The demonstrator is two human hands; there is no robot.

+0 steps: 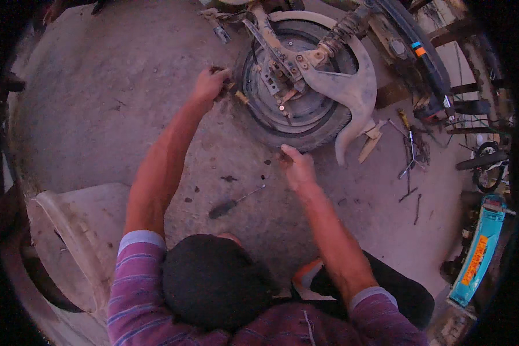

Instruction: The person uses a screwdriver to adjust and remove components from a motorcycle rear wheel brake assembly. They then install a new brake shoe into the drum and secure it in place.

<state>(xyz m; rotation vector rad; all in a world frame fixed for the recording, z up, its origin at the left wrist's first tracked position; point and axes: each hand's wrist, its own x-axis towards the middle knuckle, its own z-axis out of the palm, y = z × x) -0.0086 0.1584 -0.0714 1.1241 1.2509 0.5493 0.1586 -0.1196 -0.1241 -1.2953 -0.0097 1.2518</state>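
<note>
A dusty wheel with a black tyre (330, 132) lies on the floor, attached to a grey metal arm and mudguard (360, 98). My left hand (209, 85) is closed at the tyre's left side, by a tool with a worn yellowish handle (242, 97); I cannot make out exactly what its fingers grip. My right hand (297, 167) has its fingers curled on the tyre's lower edge. A coil-spring shock (337, 37) rises from the wheel assembly. On the floor between my arms lies a dark-handled screwdriver (225, 206).
Loose tools (410, 144) and a wooden piece (368, 144) lie right of the wheel, a metal tool (216, 26) above it. A pale panel (89, 225) is at lower left. A turquoise part (476, 251), a small wheel (490, 167) and frame parts (421, 52) line the right.
</note>
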